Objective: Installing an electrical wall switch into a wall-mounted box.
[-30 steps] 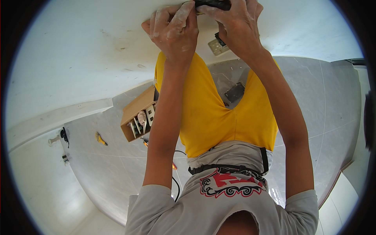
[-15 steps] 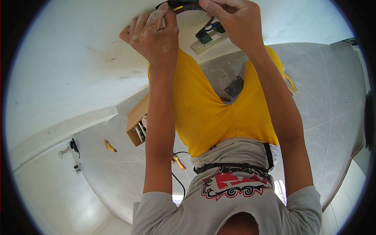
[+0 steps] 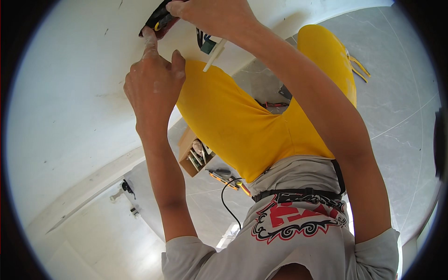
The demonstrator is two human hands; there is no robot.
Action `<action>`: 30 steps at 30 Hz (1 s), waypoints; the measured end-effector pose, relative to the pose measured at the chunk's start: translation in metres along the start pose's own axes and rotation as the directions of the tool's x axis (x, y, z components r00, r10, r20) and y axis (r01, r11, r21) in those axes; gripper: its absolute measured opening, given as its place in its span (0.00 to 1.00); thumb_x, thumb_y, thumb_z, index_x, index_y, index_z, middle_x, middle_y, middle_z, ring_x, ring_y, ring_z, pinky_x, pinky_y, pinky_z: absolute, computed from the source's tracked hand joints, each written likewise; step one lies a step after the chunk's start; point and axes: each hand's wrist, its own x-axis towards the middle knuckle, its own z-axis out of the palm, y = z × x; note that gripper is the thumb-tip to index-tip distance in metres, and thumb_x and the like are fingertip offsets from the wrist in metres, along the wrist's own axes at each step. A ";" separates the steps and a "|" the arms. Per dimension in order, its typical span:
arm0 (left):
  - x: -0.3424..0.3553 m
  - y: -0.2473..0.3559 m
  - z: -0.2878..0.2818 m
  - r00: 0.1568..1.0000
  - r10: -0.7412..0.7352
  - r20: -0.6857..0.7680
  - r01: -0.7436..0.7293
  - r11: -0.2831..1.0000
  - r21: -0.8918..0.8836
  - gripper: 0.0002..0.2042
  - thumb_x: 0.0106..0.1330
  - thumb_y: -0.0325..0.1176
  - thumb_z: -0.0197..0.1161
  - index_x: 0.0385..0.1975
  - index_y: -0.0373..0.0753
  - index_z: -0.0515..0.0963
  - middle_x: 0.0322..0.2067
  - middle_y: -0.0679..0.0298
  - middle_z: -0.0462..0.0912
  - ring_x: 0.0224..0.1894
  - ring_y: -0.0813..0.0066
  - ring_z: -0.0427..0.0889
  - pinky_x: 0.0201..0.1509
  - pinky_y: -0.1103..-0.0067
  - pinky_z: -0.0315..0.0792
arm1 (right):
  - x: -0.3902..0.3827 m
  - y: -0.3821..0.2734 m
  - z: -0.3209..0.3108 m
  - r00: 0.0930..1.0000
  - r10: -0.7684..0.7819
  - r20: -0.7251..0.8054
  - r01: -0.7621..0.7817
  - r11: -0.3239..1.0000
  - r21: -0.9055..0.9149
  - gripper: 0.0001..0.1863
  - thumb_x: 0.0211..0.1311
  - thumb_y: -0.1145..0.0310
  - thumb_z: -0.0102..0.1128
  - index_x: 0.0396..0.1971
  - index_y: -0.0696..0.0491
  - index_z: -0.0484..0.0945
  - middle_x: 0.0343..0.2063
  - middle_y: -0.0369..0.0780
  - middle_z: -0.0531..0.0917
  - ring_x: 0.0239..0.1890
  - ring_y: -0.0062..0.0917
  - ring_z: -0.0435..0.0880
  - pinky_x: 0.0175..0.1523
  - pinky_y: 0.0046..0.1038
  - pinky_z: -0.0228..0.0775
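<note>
Black, elongated bundle with a yellow strand and dark red edge (wiring, by the look) sits at the smudged, painted white wall, well apart from the wall's bottom edge. Left hand isn't gripping — index fingertip on its lower end, thumb free. Right hand has fingertips at the upper end; can't tell if it's pinching. I'd guess light, springy, easily nicked, so hold the outer ends; powdery fingers could slip. Nearby: a thin, pale, stiff-looking plate — smooth, straight-edged.
</note>
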 end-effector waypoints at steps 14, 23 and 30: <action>-0.006 0.005 0.035 0.998 -0.020 -0.056 0.011 0.989 -0.146 0.51 0.60 0.30 0.69 0.77 0.31 0.38 0.19 0.64 0.85 0.20 0.66 0.85 0.28 0.74 0.78 | 0.036 0.043 -0.045 0.685 -0.563 0.462 0.556 0.814 0.168 0.08 0.58 0.69 0.65 0.29 0.59 0.83 0.19 0.46 0.83 0.21 0.42 0.81 0.32 0.39 0.73; -0.014 0.010 0.049 0.966 -0.024 -0.257 -0.026 0.981 -0.190 0.45 0.63 0.29 0.70 0.77 0.35 0.49 0.21 0.64 0.84 0.22 0.76 0.83 0.33 0.81 0.77 | 0.014 0.068 -0.036 0.743 -0.656 0.130 0.586 0.733 0.345 0.08 0.60 0.71 0.67 0.30 0.62 0.86 0.22 0.44 0.86 0.18 0.26 0.79 0.27 0.30 0.70; -0.022 0.010 0.041 0.970 -0.096 -0.223 -0.073 0.760 -0.646 0.20 0.68 0.30 0.68 0.59 0.31 0.78 0.31 0.62 0.87 0.33 0.77 0.85 0.43 0.80 0.78 | 0.028 0.053 -0.055 0.827 -0.217 0.518 0.081 0.959 0.271 0.12 0.67 0.70 0.62 0.34 0.64 0.87 0.25 0.43 0.86 0.28 0.23 0.82 0.35 0.27 0.72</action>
